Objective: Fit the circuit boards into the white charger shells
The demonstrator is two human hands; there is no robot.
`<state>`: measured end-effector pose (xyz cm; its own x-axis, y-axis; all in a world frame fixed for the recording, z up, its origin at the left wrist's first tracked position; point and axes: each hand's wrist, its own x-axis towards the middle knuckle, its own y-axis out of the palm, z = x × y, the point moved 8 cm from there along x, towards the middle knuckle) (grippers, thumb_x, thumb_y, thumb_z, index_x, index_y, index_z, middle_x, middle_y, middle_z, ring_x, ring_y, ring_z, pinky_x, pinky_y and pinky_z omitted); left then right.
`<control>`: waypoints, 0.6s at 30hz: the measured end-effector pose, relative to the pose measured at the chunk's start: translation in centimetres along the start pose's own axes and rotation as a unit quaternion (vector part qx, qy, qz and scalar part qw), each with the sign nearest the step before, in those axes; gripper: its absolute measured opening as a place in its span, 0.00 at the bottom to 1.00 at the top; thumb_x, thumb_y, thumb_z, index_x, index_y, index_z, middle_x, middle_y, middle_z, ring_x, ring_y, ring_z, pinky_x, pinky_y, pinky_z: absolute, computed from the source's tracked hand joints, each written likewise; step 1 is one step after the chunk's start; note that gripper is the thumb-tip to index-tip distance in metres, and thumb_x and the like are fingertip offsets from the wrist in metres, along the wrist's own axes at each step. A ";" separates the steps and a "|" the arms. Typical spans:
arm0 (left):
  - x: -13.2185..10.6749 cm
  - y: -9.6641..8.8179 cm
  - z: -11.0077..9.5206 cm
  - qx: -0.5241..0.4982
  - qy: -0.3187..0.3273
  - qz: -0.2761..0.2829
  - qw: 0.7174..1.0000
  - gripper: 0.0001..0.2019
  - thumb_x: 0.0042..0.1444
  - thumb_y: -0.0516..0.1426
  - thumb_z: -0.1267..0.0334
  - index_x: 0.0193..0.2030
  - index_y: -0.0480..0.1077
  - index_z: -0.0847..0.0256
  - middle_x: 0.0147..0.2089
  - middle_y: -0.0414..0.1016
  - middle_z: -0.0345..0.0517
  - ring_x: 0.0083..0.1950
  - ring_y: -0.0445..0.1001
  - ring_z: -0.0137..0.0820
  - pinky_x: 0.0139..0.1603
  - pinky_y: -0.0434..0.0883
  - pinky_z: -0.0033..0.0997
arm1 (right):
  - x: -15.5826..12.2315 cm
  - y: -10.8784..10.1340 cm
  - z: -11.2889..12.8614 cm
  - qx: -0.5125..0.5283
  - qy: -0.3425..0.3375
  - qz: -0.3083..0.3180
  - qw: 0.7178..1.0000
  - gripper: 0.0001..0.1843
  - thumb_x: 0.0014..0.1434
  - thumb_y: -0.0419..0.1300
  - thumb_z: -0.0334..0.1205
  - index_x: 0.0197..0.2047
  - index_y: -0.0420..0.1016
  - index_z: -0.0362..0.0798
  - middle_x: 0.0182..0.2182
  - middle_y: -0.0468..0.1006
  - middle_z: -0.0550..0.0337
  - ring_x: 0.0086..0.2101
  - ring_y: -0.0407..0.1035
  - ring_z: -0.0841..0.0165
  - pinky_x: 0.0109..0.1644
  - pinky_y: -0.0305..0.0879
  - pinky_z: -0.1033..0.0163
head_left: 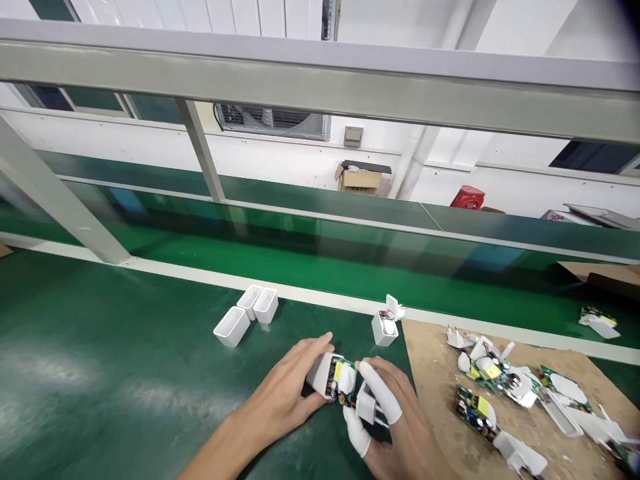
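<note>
My left hand (285, 393) is closed around a white charger housing (320, 372) with a green circuit board (339, 380) partly inside it. My right hand (395, 420), with white finger cots on thumb and forefinger, pinches the white plug cap (367, 405) at the board's end. Both hands meet low in the middle of the view, just above the dark green table (100, 373). A further white housing (385, 327) with a board and open cap stands upright just beyond my right hand.
Three empty white housings (247, 315) lie beyond my left hand. A brown cardboard sheet (435, 393) at right carries several circuit boards with plug caps (493, 377). A green conveyor belt (325, 260) runs behind; one assembly (597, 321) lies at its far right. Grey frame beams cross overhead.
</note>
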<state>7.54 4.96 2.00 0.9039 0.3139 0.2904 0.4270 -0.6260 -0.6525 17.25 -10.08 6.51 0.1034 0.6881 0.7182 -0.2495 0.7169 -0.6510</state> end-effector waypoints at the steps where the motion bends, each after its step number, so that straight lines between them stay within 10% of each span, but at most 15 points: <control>1: 0.0 0.0 -0.1 -0.001 0.002 0.000 1.000 0.41 0.67 0.62 0.66 0.78 0.43 0.44 0.65 0.71 0.49 0.65 0.71 0.41 0.64 0.74 0.45 | -0.1 0.1 0.0 0.002 0.000 -0.002 1.000 0.31 0.63 0.59 0.26 0.69 0.63 0.38 0.53 0.79 0.41 0.56 0.72 0.53 0.56 0.78 0.48; 18: -0.2 0.1 -0.2 0.011 0.008 -0.009 1.000 0.42 0.66 0.62 0.69 0.78 0.43 0.43 0.65 0.71 0.48 0.66 0.70 0.41 0.67 0.73 0.46 | -1.0 0.4 -0.2 0.023 -0.024 -0.066 0.997 0.34 0.58 0.57 0.23 0.69 0.65 0.38 0.52 0.78 0.39 0.56 0.73 0.51 0.55 0.79 0.47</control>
<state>7.42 4.71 2.06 0.8963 0.3142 0.3128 0.4430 -0.6042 -0.6624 17.20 -10.43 5.50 0.0930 0.5819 0.8079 -0.2808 0.7938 -0.5394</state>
